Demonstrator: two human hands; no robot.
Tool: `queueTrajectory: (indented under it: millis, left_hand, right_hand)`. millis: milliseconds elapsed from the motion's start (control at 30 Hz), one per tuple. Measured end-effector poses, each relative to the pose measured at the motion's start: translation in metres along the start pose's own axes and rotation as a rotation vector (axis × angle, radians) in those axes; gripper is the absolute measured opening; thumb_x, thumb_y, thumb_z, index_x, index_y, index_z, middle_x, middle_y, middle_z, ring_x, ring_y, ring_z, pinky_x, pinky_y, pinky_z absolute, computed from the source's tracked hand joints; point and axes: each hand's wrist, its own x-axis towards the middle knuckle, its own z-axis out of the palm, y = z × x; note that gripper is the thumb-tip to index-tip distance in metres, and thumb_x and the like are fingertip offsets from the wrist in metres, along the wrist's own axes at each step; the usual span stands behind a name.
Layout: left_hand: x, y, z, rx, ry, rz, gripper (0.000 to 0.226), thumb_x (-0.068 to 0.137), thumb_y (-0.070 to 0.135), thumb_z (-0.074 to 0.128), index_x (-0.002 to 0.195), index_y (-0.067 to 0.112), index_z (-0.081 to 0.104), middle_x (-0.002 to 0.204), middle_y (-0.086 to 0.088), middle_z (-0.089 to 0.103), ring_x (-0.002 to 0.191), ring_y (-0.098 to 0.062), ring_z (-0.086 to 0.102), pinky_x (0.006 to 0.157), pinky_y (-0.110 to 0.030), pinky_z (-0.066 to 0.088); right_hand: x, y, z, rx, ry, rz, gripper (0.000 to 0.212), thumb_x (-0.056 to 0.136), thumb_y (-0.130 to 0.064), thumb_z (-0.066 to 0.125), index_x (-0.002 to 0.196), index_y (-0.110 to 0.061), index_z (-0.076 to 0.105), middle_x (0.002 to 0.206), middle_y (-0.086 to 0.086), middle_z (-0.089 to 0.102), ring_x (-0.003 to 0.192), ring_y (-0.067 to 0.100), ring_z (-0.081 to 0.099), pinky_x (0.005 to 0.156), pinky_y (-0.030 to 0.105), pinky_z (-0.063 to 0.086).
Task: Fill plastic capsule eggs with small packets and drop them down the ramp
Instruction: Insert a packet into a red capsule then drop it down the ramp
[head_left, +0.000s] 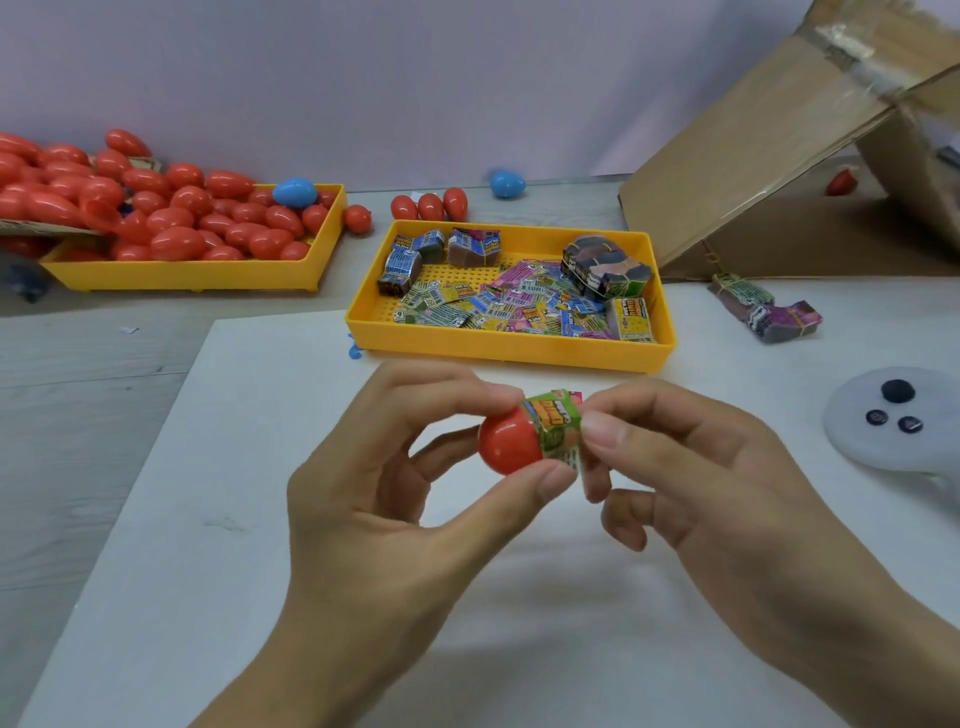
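While a green packet (555, 422) juts from the red egg half (508, 441), both hands meet above the white board (218, 467).
Left hand (395, 499) pinches the half between thumb and forefinger; right hand (691, 467) pinches the packet; behind lies the yellow packet tray (511, 348).

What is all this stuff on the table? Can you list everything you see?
Egg half: one, red, held between both hands.
Packet: one, green and orange, partly pushed into the egg half.
Near tray: one, yellow, holding loose packets and banded bundles.
Far tray: one, yellow, far left, heaped with red eggs.
Blue eggs: two, one on the heap, one loose behind.
Loose red eggs: several, behind the near tray.
Bundles: two, purple-green, right of the near tray.
Cardboard ramp: one, brown, far right.
Controller: one, white, right edge.
Left hand: holds the egg half.
Right hand: pinches the packet.
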Motion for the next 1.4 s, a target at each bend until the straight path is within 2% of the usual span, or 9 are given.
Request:
queueTrajectory:
  millis: [333,467,600,767,967,1100,1200,1300,1400]
  left_hand:
    - [0.001,-0.006,-0.005,0.09,-0.134,0.039,0.035,0.082,0.008,0.075,0.115,0.013,0.064,0.113,-0.011,0.06,0.112,-0.038,0.062,0.091,-0.039,0.057]
    - [0.003,-0.007,-0.005,0.138,-0.157,0.081,0.034,0.082,0.007,0.074,0.114,0.011,0.064,0.114,-0.008,0.063,0.112,-0.033,0.063,0.089,-0.036,0.058]
    - [0.003,-0.007,-0.004,0.125,-0.16,0.074,0.035,0.082,0.007,0.074,0.115,0.013,0.064,0.112,-0.005,0.063,0.108,-0.029,0.064,0.083,-0.03,0.059]
    - [0.003,-0.006,-0.005,0.095,-0.135,0.031,0.034,0.082,0.012,0.075,0.114,0.016,0.067,0.111,-0.003,0.064,0.108,-0.027,0.065,0.081,-0.027,0.059]
    - [0.002,-0.004,-0.005,0.068,-0.106,-0.007,0.032,0.08,0.01,0.074,0.111,0.015,0.067,0.113,-0.009,0.063,0.11,-0.034,0.065,0.081,-0.028,0.058]
    - [0.0,-0.002,-0.006,0.033,-0.078,-0.03,0.031,0.081,0.009,0.073,0.11,0.017,0.065,0.11,-0.005,0.068,0.107,-0.035,0.068,0.078,-0.041,0.061]
    - [0.0,0.0,-0.004,0.022,-0.062,-0.044,0.029,0.082,0.011,0.072,0.109,0.021,0.065,0.108,-0.003,0.07,0.104,-0.036,0.069,0.076,-0.044,0.062]
    - [0.001,0.001,-0.005,0.041,-0.065,-0.025,0.026,0.084,0.01,0.069,0.107,0.021,0.065,0.109,-0.004,0.068,0.105,-0.036,0.068,0.075,-0.046,0.062]
    - [0.001,0.003,-0.004,0.068,-0.084,0.012,0.023,0.089,0.008,0.064,0.108,0.02,0.066,0.116,-0.006,0.064,0.105,-0.036,0.067,0.075,-0.041,0.062]
  right_hand:
    - [-0.003,-0.003,0.0,-0.173,0.088,-0.243,0.022,0.067,-0.037,0.08,0.086,-0.025,0.081,0.078,0.001,0.071,0.057,0.009,0.054,0.041,0.021,0.038]
    - [-0.001,-0.005,-0.003,-0.028,0.072,-0.089,0.026,0.055,-0.03,0.087,0.076,-0.016,0.079,0.054,0.0,0.054,0.044,0.011,0.035,0.039,0.018,0.029]
    - [0.001,-0.009,-0.003,0.013,0.032,0.054,0.017,0.056,-0.022,0.084,0.067,-0.012,0.076,0.056,0.004,0.046,0.05,0.019,0.023,0.038,0.017,0.024]
    - [0.004,-0.017,-0.01,0.161,0.03,0.16,0.008,0.067,-0.019,0.069,0.059,-0.016,0.069,0.061,0.001,0.051,0.048,0.008,0.042,0.034,0.018,0.024]
    - [0.005,-0.016,-0.012,0.126,0.022,0.133,0.011,0.068,-0.019,0.066,0.057,-0.021,0.064,0.063,-0.001,0.05,0.057,0.009,0.047,0.039,0.021,0.029]
    - [0.004,-0.016,-0.011,0.161,0.008,0.15,0.01,0.07,-0.025,0.069,0.065,-0.021,0.062,0.059,0.026,0.04,0.035,0.009,0.033,0.036,0.021,0.019]
    - [0.003,-0.017,-0.008,0.168,-0.024,0.149,0.012,0.073,-0.029,0.069,0.069,-0.021,0.06,0.086,0.052,0.045,0.027,0.008,0.025,0.036,0.02,0.019]
    - [0.002,-0.015,-0.007,0.171,-0.048,0.098,0.012,0.071,-0.031,0.069,0.068,-0.023,0.062,0.083,0.028,0.07,0.025,0.005,0.023,0.036,0.019,0.018]
    - [0.001,-0.011,-0.006,0.151,-0.014,0.038,0.008,0.072,-0.028,0.071,0.068,-0.024,0.066,0.069,0.019,0.072,0.025,0.005,0.026,0.036,0.019,0.021]
